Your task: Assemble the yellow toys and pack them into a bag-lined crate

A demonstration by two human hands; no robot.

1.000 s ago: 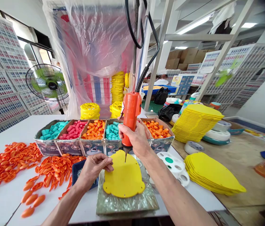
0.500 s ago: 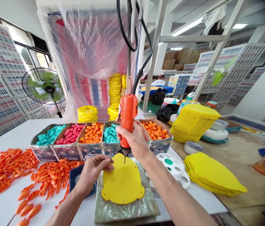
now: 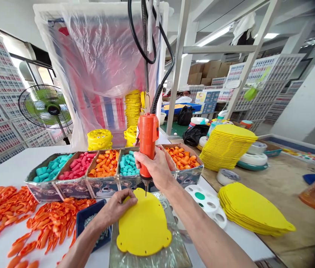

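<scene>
My right hand [image 3: 158, 167] is wrapped round an orange electric screwdriver [image 3: 147, 136], which hangs upright from a spring and a black cable. Its thin bit points down at the upper part of a flat yellow animal-shaped plate [image 3: 144, 227]; whether the tip touches a hole cannot be made out. My left hand [image 3: 119, 204] lies at the plate's upper left edge, thumb and fingers drawn together. Anything between those fingertips is hidden. Under the plate is a plastic-wrapped block [image 3: 179, 253]. A dark blue tray [image 3: 80, 219] of small metal screws sits beside my left forearm.
Behind the plate stands a row of boxes [image 3: 101, 188] with teal, pink and orange pieces. Loose orange parts [image 3: 51, 219] cover the left. To the right are a white disc with holes [image 3: 207, 199] and stacks of yellow plates [image 3: 254, 208]. A fan [image 3: 52, 108] stands behind.
The view has shifted a little, so the scene sits slightly left and the plate lower. Both hands keep nearly the same position over the plate, the screwdriver still in my right hand.
</scene>
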